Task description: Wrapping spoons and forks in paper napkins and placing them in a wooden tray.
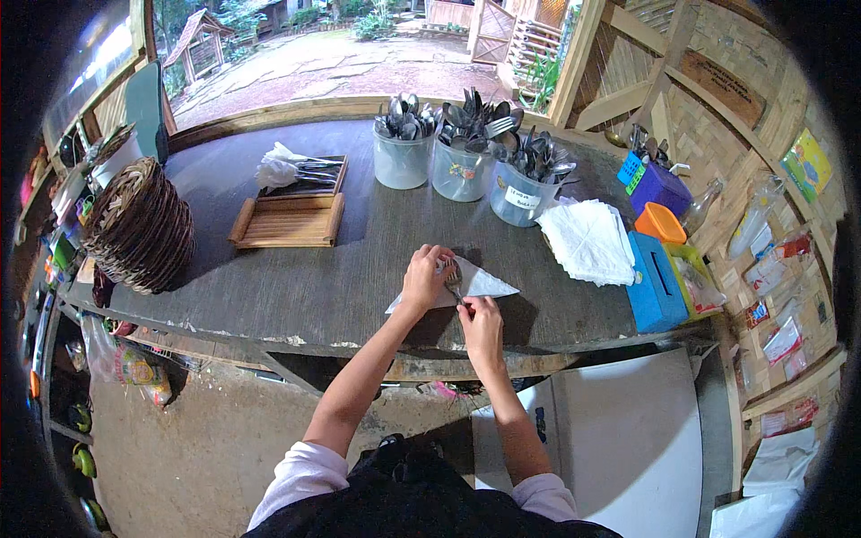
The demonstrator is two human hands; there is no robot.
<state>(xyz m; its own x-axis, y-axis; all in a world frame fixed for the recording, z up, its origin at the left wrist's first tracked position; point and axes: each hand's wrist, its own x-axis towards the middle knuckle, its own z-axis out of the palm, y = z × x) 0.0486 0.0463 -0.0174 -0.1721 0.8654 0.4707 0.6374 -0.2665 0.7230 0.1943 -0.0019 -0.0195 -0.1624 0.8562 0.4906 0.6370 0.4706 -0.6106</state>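
Observation:
A white paper napkin (488, 281), folded to a triangle, lies on the dark wooden table before me. Over it is metal cutlery (453, 277), with fork tines showing at its far end; a spoon seems to lie against the fork. My right hand (483, 329) pinches the handle end nearest me. At the head end, the fingers of my left hand (425, 277) rest on the cutlery and the napkin, and they partly hide both. Whether the left fingers grip the metal or the paper is not clear. A stack of white napkins (586, 241) sits to the right.
Three plastic tubs, left (401, 161), middle (463, 173) and right (521, 195), hold spoons and forks. Napkin-wrapped cutlery (296, 168) lies on a wooden tray (288, 225). Stacked woven baskets (140, 225) stand left. A blue box (656, 282) is at the right edge.

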